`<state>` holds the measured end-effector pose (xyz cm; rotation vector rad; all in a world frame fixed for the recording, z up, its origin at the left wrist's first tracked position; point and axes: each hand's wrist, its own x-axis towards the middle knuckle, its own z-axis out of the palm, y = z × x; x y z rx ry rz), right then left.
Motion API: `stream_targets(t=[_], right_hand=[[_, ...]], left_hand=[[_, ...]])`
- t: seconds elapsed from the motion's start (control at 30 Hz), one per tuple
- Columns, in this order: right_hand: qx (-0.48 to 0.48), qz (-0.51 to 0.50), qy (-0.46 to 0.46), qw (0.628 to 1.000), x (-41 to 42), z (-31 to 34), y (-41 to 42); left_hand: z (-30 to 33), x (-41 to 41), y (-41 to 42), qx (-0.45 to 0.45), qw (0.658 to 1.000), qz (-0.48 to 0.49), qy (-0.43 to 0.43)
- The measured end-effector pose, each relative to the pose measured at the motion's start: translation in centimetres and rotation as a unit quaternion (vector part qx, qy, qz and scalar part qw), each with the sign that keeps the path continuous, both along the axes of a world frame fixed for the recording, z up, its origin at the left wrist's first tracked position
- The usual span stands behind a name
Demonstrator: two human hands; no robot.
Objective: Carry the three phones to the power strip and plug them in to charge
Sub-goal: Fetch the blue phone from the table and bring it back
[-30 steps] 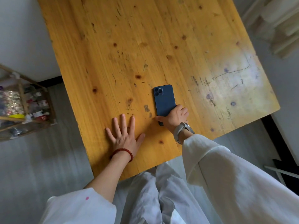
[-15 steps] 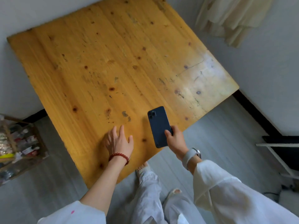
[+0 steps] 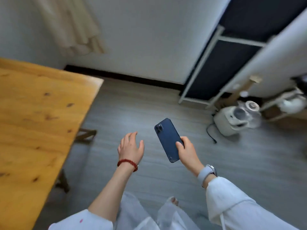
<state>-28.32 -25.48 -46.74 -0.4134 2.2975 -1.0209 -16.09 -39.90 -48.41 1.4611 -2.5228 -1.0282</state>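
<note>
Dark blue slab-shaped smartphone held in the air over the grey plank floor, back and camera cluster facing up, lens end tilted away and to the left. Right hand gripping its lower right edge: thumb laid across the back, fingers wrapped beneath, pale grey wristband just behind. Left hand just left of the phone, not touching it, fingers spread and loosely curved, holding nothing; red bead bracelet at the wrist. Knotty yellow pine tabletop off to the left, well apart from both hands. White appliance with clear jug and black cord on the floor at right, near a white-framed dark rack. Much motion blur.
</note>
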Motion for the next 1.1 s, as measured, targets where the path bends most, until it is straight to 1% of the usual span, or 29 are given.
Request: stream_targets(t=[0.1, 0.2, 0.37, 0.5, 0.67, 0.8, 0.97, 1.1], right_hand=[[0.008, -0.089, -0.002, 0.996, -4.2, -0.2, 9.8], [0.017, -0.19, -0.008, 0.982, -7.0, -0.7, 19.0], [0.023, -0.378, -0.036, 0.925, -9.4, -1.6, 32.0], [0.016, -0.504, -0.056, 0.862, -10.8, -2.4, 40.5], [0.017, -0.599, -0.063, 0.798, -15.2, -3.6, 50.5], [0.022, -0.64, -0.064, 0.766, -22.0, -3.8, 58.8], [0.007, -0.683, -0.063, 0.727, -29.8, -1.4, 69.1], [-0.005, -0.729, -0.04, 0.683, -33.1, 0.7, 76.9]], left_hand=[[0.4, -7.3, 7.7, 0.009, 0.995, -0.094, 0.002], [0.8, -13.9, 15.2, 0.0, 0.977, -0.214, 0.001], [1.1, -23.0, 26.6, -0.024, 0.919, -0.393, -0.017], [0.6, -29.9, 35.5, -0.046, 0.856, -0.514, -0.036], [-0.4, -39.0, 46.8, -0.062, 0.781, -0.621, -0.028], [-0.8, -47.9, 56.8, -0.065, 0.73, -0.68, -0.027], [0.8, -58.4, 70.3, -0.083, 0.662, -0.745, -0.009], [2.2, -63.2, 80.9, -0.081, 0.605, -0.792, 0.007]])
